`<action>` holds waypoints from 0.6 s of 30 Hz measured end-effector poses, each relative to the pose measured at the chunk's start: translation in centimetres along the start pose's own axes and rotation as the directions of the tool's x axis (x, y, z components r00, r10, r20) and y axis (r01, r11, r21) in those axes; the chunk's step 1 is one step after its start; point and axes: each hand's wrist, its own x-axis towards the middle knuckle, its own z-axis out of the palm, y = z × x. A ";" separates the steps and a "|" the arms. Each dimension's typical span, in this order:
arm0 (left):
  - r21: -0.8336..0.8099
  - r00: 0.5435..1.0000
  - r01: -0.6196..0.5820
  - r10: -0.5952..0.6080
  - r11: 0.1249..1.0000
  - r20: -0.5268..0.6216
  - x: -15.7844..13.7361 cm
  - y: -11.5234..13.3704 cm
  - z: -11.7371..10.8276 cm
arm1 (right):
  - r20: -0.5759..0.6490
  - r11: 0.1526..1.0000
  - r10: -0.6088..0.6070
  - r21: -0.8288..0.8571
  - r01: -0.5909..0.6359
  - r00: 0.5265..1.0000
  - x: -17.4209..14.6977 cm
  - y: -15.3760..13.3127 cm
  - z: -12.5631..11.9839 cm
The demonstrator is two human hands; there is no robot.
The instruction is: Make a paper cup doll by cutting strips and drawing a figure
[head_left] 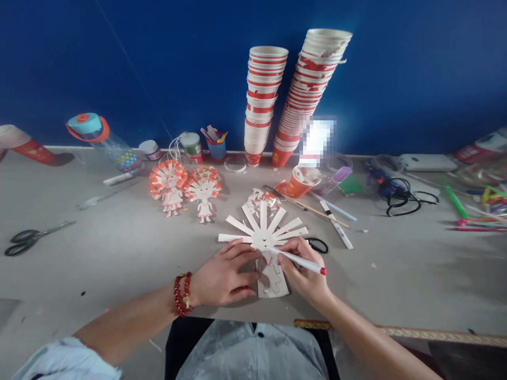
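A white paper-cup doll (266, 232) with strips fanned out around its round face lies flat on the grey table (119, 253). My left hand (225, 274), with a red bead bracelet at the wrist, presses down on the doll's left side. My right hand (303, 272) grips a white marker with a red cap end (301, 260). The marker's tip touches the doll just below the face. The doll's body (273, 282) shows between my two hands.
Two finished dolls with orange-and-white fringes (184, 187) lie further back. Two tall stacks of paper cups (285, 95) lean on the blue wall. Scissors (31, 237) lie at left, another pair (318, 245) beside my right hand. A glue gun (390, 187), pens and straws sit right.
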 end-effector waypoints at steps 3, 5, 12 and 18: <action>-0.007 1.000 -0.001 0.001 1.000 -0.001 0.0 0.0 0.0 | 0.001 0.999 -0.040 -0.016 0.040 0.999 -0.1 0.4 0.4; -0.009 1.000 0.004 -0.004 1.000 0.004 0.0 0.0 0.1 | 0.019 0.999 -0.044 -0.012 0.045 0.999 -0.1 0.7 0.5; -0.027 0.999 0.042 -0.042 0.999 -0.002 0.0 0.1 0.1 | 0.063 0.999 -0.037 -0.016 0.038 0.997 -0.2 0.9 0.6; -0.020 0.998 0.058 -0.057 0.998 0.037 0.1 0.2 0.0 | 0.066 1.000 -0.016 0.006 0.016 0.998 -0.2 0.8 0.6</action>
